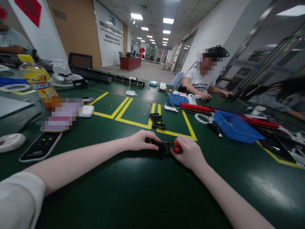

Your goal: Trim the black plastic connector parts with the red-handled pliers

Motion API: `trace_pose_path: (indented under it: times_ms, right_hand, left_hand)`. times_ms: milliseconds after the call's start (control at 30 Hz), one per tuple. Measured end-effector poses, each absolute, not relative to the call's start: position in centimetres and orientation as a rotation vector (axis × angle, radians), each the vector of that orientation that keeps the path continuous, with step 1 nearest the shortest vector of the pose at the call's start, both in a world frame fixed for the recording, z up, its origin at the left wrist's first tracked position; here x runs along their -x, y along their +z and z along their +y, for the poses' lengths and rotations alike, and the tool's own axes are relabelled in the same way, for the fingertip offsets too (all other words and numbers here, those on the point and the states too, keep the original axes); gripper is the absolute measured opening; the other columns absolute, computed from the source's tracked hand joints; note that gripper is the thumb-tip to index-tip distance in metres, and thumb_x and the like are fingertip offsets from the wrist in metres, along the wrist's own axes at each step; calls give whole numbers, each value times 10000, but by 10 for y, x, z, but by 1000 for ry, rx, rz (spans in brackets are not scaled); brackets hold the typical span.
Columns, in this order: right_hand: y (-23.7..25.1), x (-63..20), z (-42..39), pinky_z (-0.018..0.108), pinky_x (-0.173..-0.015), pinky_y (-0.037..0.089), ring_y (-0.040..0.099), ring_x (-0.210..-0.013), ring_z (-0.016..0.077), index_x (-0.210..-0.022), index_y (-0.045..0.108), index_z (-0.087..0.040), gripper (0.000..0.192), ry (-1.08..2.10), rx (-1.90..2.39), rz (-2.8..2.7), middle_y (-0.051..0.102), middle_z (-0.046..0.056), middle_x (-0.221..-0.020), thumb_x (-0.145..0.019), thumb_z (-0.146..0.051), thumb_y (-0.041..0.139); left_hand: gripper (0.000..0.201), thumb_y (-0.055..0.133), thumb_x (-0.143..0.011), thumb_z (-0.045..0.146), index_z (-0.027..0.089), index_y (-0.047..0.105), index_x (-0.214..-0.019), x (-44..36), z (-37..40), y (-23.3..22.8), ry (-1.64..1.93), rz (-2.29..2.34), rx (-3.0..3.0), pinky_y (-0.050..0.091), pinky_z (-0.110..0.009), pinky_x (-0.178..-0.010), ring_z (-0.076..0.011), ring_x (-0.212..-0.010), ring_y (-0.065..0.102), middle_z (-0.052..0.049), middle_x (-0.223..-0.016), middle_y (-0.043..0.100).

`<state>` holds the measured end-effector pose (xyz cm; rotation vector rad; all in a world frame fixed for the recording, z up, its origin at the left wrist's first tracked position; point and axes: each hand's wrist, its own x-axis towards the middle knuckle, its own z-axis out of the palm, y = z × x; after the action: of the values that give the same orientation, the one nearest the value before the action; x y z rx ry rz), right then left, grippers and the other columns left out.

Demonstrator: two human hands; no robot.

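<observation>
Close to the middle of the green table, my left hand (144, 141) grips a small black part (160, 149), whose exact kind I cannot make out. My right hand (188, 152) is wrapped round red-handled pliers (176, 147). The dark jaws of the tool point left and meet the black part, between the two hands. Just beyond my hands, several similar black pieces (157, 118) lie grouped on the yellow tape lines. My fingers cover much of the part and of the handles.
On the left are a phone (41, 147), a white case (87, 111) and an orange drink bottle (39, 81). To the right stands a blue tray (235, 127) beside a black-handled tool (214, 129) and a white ring (203, 118). Across the table a person (202, 79) sits working.
</observation>
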<state>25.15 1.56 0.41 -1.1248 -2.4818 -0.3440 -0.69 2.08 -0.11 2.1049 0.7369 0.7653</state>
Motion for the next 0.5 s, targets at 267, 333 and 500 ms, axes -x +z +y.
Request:
trace_pose_path:
  times_ms: [267, 333, 500]
  right_hand:
    - [4, -252, 17, 312, -661, 444, 584, -732, 215, -764, 520, -192, 124, -341, 1125, -2488, 634, 87, -811, -787, -282, 601]
    - [4, -252, 18, 312, -658, 441, 582, -728, 214, -767, 522, -190, 128, -350, 1128, -2490, 633, 86, -810, -789, -288, 602]
    - [2, -252, 20, 312, -667, 439, 580, -738, 215, -769, 527, -188, 140, -370, 1156, -2487, 633, 83, -815, -785, -297, 613]
  left_hand:
    - [268, 628, -895, 271, 138, 675, -1123, 7, 20, 0, 735, 737, -2032, 492, -275, -734, -157, -801, 632, -66, -981, 698]
    - [273, 583, -922, 254, 150, 650, -1165, 6, 21, 0, 724, 720, -2021, 500, -275, -744, -149, -792, 639, -62, -1002, 696]
    - [275, 583, -918, 248, 153, 618, -1174, 5, 22, -2, 749, 762, -2074, 487, -295, -832, -183, -939, 639, -75, -1111, 668]
